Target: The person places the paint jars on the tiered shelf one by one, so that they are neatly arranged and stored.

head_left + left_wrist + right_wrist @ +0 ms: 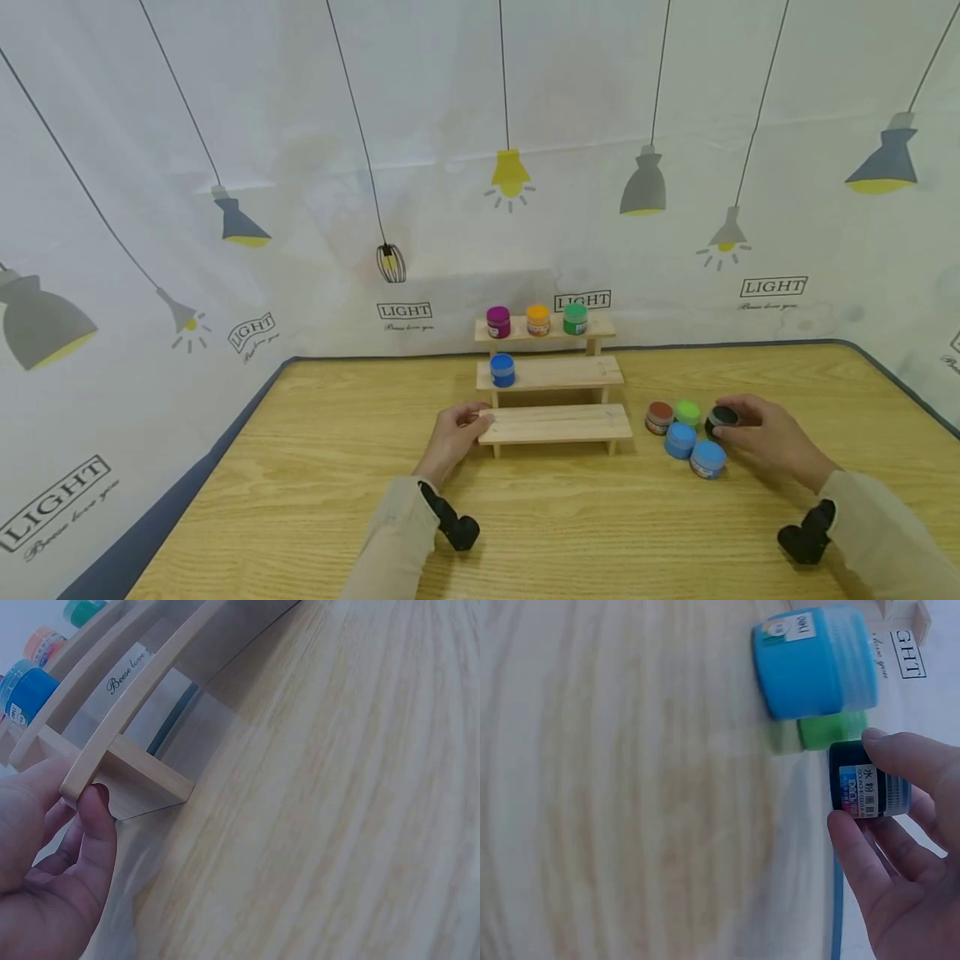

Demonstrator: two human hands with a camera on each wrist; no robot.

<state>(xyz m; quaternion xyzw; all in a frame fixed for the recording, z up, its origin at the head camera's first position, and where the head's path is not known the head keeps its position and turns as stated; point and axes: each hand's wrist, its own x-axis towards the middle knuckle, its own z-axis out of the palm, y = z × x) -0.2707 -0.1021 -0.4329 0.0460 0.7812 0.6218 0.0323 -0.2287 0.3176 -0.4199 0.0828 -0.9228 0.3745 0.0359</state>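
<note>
My left hand [450,442] pinches the left end of the lowest step of a three-step wooden display rack [555,425]; the left wrist view shows thumb and fingers at that board's end [82,776]. Over on the right, my right hand [776,437] grips a small black paint jar [722,419] between thumb and fingers, its label [859,791] facing the right wrist camera. Close by stand a brown jar [659,418], a light green jar [687,413] and two light blue jars, one farther back [680,442] and one nearer [707,460].
The rack's top step bears a purple jar [498,323], an orange jar [537,322] and a green jar [575,320]. A dark blue jar [502,372] sits at the middle step's left end. Behind the wooden table [300,517] hangs a lamp-printed white cloth [450,100].
</note>
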